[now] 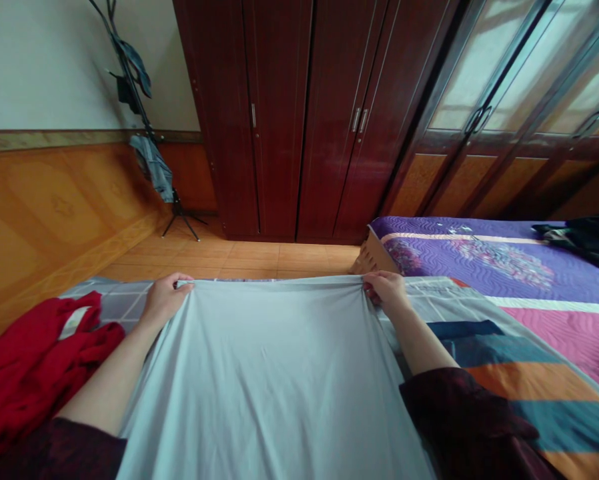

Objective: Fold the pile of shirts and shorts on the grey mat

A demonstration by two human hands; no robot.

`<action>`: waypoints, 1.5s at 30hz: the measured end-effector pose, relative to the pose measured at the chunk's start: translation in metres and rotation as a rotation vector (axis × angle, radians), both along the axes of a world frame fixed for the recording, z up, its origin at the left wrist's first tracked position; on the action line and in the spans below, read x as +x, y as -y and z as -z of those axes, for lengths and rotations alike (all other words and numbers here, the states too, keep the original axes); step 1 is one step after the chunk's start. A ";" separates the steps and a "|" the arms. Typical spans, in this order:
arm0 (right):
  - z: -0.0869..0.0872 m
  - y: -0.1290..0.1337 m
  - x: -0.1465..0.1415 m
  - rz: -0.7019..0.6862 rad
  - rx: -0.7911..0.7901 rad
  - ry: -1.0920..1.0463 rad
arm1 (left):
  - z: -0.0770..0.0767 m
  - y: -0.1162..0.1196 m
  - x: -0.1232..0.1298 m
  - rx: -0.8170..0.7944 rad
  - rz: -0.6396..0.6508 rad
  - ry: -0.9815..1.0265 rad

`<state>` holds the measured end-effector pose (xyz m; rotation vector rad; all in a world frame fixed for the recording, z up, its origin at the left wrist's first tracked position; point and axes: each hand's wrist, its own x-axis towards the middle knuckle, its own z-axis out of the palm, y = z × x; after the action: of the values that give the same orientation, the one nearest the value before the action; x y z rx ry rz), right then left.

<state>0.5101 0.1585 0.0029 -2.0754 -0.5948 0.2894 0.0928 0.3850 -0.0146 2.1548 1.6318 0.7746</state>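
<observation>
A light grey-blue cloth is stretched out in front of me, its far edge pulled nearly straight between my hands. My left hand pinches the cloth's far left corner, thumb and fingers pressed together. At the far right corner, my right hand grips the edge, and folds run down from both grips. The cloth's near end passes out of view at the bottom. A red garment lies crumpled beside my left forearm. Right of my right forearm lies a folded blue and orange striped cloth.
Beneath is a bed with a checked sheet. A purple floral bedspread covers a surface at right, with dark clothing on it. Ahead stand a dark red wardrobe and a coat stand on the tiled floor.
</observation>
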 end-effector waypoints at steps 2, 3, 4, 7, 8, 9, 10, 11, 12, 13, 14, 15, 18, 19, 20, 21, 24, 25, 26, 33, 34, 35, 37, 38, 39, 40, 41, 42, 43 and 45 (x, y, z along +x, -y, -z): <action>0.002 -0.002 -0.003 -0.007 0.063 -0.063 | 0.002 0.000 -0.001 0.003 -0.029 -0.062; 0.002 -0.002 -0.004 -0.011 0.091 -0.081 | 0.002 0.002 0.000 0.006 -0.037 -0.102; 0.002 -0.003 -0.004 -0.017 0.114 -0.090 | 0.002 0.003 0.001 0.012 -0.038 -0.141; -0.002 -0.003 -0.004 -0.056 0.154 -0.063 | 0.001 0.010 0.005 0.039 -0.016 -0.216; -0.004 -0.004 -0.004 -0.074 0.156 -0.033 | 0.000 0.011 0.007 0.046 -0.011 -0.224; -0.006 -0.006 -0.007 -0.096 0.154 0.009 | -0.001 0.013 0.008 0.048 -0.014 -0.228; -0.008 -0.007 -0.010 -0.128 0.148 0.059 | -0.001 0.014 0.009 0.049 -0.024 -0.230; -0.010 -0.009 -0.015 -0.170 0.138 0.110 | -0.002 0.015 0.010 0.051 -0.032 -0.235; -0.010 -0.011 -0.022 -0.221 0.133 0.149 | -0.002 0.015 0.010 0.054 -0.039 -0.241; -0.010 -0.013 -0.028 -0.296 0.121 0.200 | -0.003 0.016 0.010 0.057 -0.045 -0.246; -0.008 -0.013 -0.034 -0.390 0.094 0.278 | -0.003 0.016 0.010 0.060 -0.050 -0.253; -0.005 -0.013 -0.039 -0.481 0.049 0.387 | -0.003 0.016 0.010 0.061 -0.056 -0.259; 0.007 -0.008 -0.035 -0.568 -0.171 0.782 | -0.004 0.017 0.010 0.055 -0.081 -0.265; 0.010 -0.007 -0.028 -0.529 -0.238 0.872 | -0.003 0.017 0.010 0.053 -0.085 -0.261; 0.012 -0.005 -0.019 -0.491 -0.274 0.898 | -0.003 0.016 0.009 0.051 -0.084 -0.254; 0.013 -0.004 -0.010 -0.485 -0.286 0.888 | -0.003 0.016 0.009 0.049 -0.078 -0.245; 0.013 -0.005 0.010 -0.609 -0.255 0.785 | -0.003 0.013 0.004 0.039 -0.010 -0.213; 0.013 -0.006 0.012 -0.646 -0.246 0.758 | -0.003 0.012 0.002 0.031 0.030 -0.203; 0.013 -0.007 0.013 -0.666 -0.242 0.746 | -0.004 0.011 0.000 0.022 0.074 -0.194; 0.018 -0.009 0.003 -0.552 -0.214 0.750 | -0.005 0.012 -0.004 0.011 0.191 -0.196; 0.020 -0.009 0.002 -0.520 -0.213 0.754 | -0.005 0.012 -0.002 0.021 0.171 -0.202; 0.021 -0.010 0.001 -0.488 -0.213 0.759 | -0.003 0.013 -0.001 0.029 0.147 -0.208; 0.024 -0.011 -0.001 -0.426 -0.217 0.770 | -0.001 0.013 0.002 0.043 0.097 -0.217; 0.026 -0.013 -0.002 -0.401 -0.221 0.778 | 0.001 0.013 0.003 0.047 0.077 -0.220; 0.027 -0.014 -0.003 -0.383 -0.225 0.787 | 0.002 0.013 0.004 0.049 0.059 -0.221; 0.028 -0.015 -0.003 -0.371 -0.228 0.797 | 0.003 0.013 0.005 0.048 0.046 -0.220; 0.029 -0.016 -0.004 -0.365 -0.231 0.807 | 0.003 0.012 0.006 0.043 0.039 -0.217; 0.029 -0.016 -0.004 -0.364 -0.232 0.816 | 0.003 0.012 0.007 0.034 0.036 -0.212; 0.029 -0.016 -0.005 -0.366 -0.232 0.826 | 0.001 0.011 0.007 0.021 0.036 -0.206; 0.029 -0.015 -0.005 -0.374 -0.229 0.842 | -0.004 0.012 0.006 -0.012 0.045 -0.195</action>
<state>0.5047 0.1740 -0.0260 -2.2539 -1.5159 -0.3565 0.0986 0.3728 -0.0102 2.3122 1.6678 0.5544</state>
